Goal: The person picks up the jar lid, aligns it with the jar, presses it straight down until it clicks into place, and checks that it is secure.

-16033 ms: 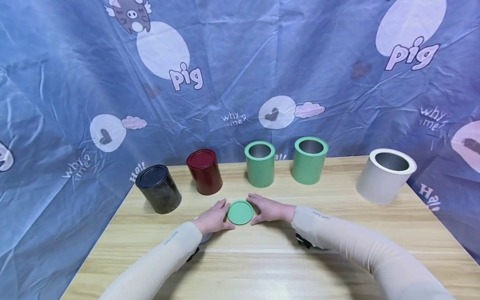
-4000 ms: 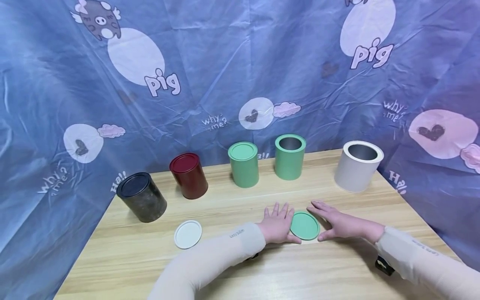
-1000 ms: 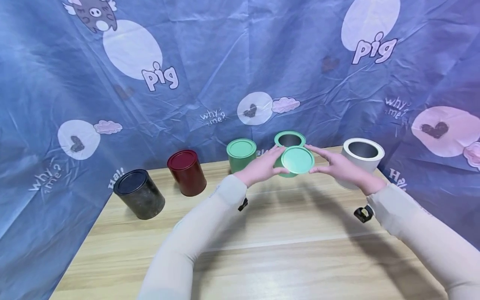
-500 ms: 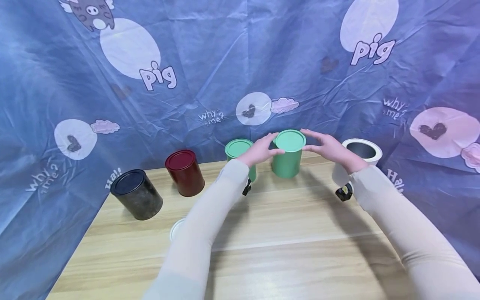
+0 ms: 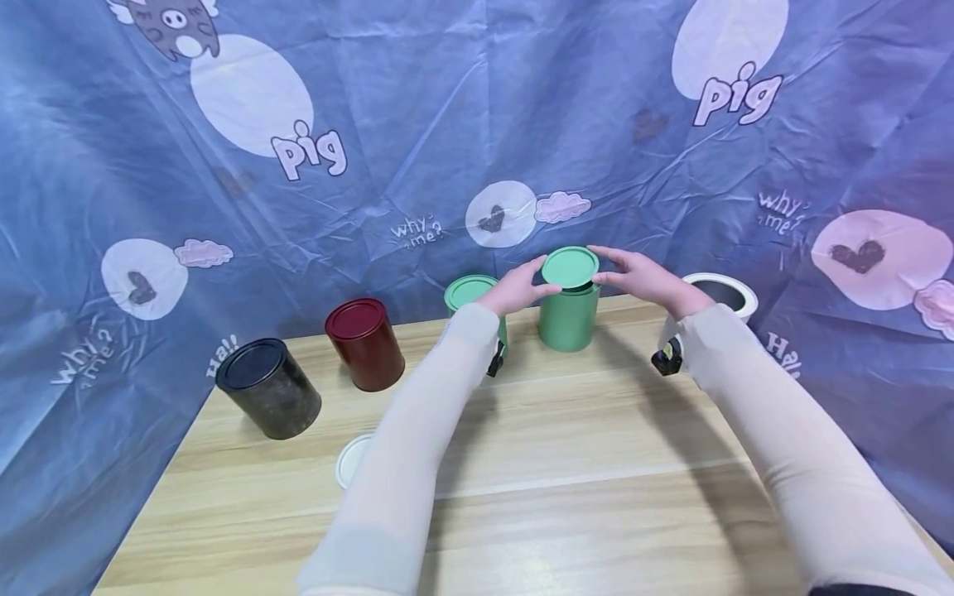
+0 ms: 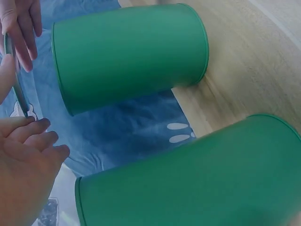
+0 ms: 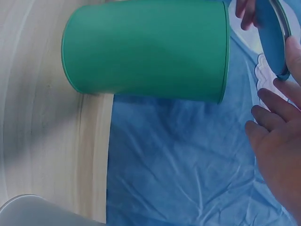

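Both hands hold a round green lid by opposite edges, above the right-hand green can. My left hand pinches its left edge and my right hand its right edge. A dark gap shows between lid and can in the head view. From the side, in the right wrist view, the lid stands clear of the can's rim, its grey underside visible. In the left wrist view the lid appears edge-on. The other green can has a lid on it and is partly hidden behind my left hand and wrist.
A lidded dark red can and a lidded black can stand to the left. At the right, a white can without a lid is partly covered by my arm. A white lid lies beside my left forearm. Blue patterned cloth hangs behind the table.
The left green can has gained a lid since the oldest frame. The second green lid has been lifted from the table and carried back over the right green can, rising slightly in the last half second.
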Motion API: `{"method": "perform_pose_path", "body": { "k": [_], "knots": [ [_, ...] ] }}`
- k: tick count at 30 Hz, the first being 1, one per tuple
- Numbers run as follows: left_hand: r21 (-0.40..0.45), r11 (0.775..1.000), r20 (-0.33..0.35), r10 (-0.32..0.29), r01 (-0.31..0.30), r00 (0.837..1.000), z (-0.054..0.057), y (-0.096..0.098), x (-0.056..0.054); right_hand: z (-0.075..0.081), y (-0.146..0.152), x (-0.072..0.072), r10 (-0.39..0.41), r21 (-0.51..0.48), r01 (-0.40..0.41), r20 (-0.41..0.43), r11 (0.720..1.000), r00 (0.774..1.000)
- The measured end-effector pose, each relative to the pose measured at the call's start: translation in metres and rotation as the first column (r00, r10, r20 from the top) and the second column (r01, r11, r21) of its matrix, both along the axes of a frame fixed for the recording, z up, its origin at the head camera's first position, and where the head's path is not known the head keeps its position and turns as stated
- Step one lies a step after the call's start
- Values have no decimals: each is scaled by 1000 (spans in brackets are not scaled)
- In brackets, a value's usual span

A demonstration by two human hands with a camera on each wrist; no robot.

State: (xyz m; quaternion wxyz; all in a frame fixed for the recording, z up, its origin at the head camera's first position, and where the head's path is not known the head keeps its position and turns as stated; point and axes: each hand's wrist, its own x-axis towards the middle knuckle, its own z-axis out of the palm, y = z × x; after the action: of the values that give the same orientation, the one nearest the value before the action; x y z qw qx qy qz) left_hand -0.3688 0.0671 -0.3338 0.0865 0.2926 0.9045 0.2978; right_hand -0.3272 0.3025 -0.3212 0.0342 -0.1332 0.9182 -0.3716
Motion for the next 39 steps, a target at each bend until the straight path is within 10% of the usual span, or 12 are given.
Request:
{"method": "perform_pose_path", "body": {
  "k": [15,39],
  "knots": [
    [14,1000,16,-2,1,1000,-11,20,-20,-14,9,-13,6,-44,-4,54,999,999],
    [-35,999,19,-5,6,1000,-19,22,-17,-23,8,-17,22,-73,-13,133,997,991]
  ]
}}
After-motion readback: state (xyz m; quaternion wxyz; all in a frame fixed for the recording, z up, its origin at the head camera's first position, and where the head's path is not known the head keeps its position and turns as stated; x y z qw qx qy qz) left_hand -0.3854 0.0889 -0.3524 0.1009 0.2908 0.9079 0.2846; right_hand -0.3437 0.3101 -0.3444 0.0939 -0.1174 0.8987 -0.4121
